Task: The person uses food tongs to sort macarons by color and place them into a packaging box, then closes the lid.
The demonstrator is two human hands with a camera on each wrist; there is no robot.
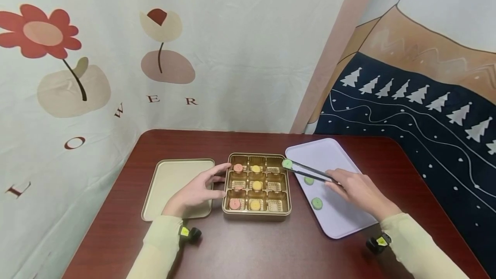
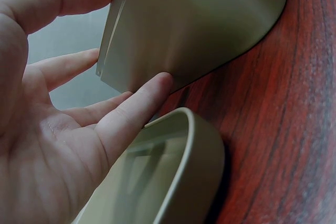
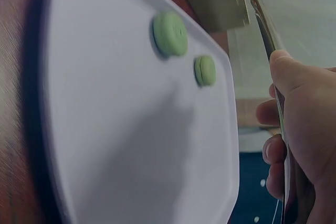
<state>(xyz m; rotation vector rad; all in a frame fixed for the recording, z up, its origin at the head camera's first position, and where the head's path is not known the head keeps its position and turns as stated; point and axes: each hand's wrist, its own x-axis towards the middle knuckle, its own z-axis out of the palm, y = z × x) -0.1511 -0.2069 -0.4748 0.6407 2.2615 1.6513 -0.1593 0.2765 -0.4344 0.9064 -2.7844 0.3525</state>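
Observation:
A gold tin (image 1: 256,216) with several compartments stands in the middle of the table. Three pink macarons (image 1: 234,204) fill its left column, three yellow macarons (image 1: 257,185) its middle one. My left hand (image 1: 196,190) touches the tin's left side, thumb and fingers spread; the left wrist view has the fingertips (image 2: 164,80) against the outer wall. In my right hand (image 1: 358,190) I grip black tongs (image 1: 310,176), also in the right wrist view. Their tips pinch a green macaron (image 1: 287,164) beside the tin's back right compartment. The right column holds no macarons.
On the right, a lilac tray (image 1: 341,214) lies at an angle with two green macarons (image 1: 317,203) near its left edge. A cream lid (image 1: 170,180) lies left of the tin, under my left hand. Printed curtains (image 1: 248,46) hang behind the table.

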